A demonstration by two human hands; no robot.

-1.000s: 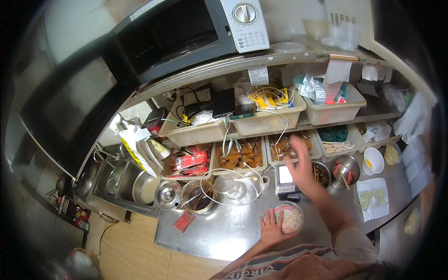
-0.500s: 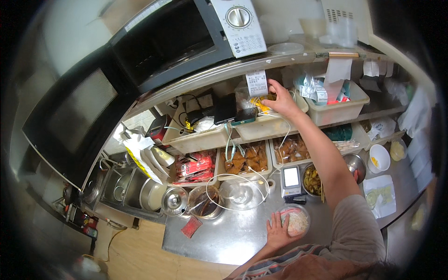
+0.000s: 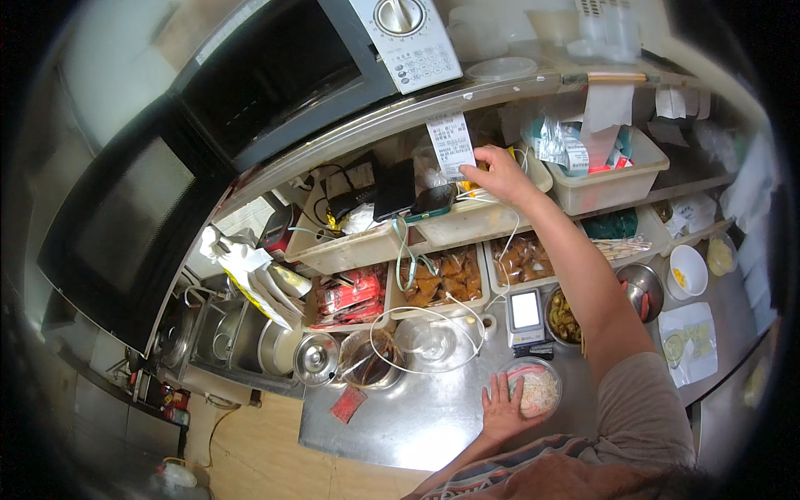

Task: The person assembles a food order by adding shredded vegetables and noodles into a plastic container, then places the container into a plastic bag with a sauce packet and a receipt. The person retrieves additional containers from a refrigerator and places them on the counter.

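Observation:
My right hand (image 3: 501, 177) is raised to the upper shelf, its fingers closed on the lower corner of a printed receipt (image 3: 450, 143). The slip hangs in front of the shelf edge, above a white bin (image 3: 467, 227) with phones and cables in it. Below, on the steel counter, my left hand (image 3: 502, 410) lies with fingers spread, its thumb against a round clear tub (image 3: 543, 390) of pale shredded food with pinkish pieces. A small scale-like device with a lit screen (image 3: 526, 311) stands just beyond the tub.
A microwave (image 3: 287, 83) with its door open takes up the upper left. Trays of bagged brown food (image 3: 446, 279) and red packets (image 3: 348, 292) line the counter's back. A jug of dark liquid (image 3: 371, 367), a red sponge (image 3: 348, 405) and a white cable loop (image 3: 400, 367) lie left.
My right hand has closed on the receipt, which now tilts and sits slightly lower. My left hand stays spread beside the tub. The whole view has shifted a little.

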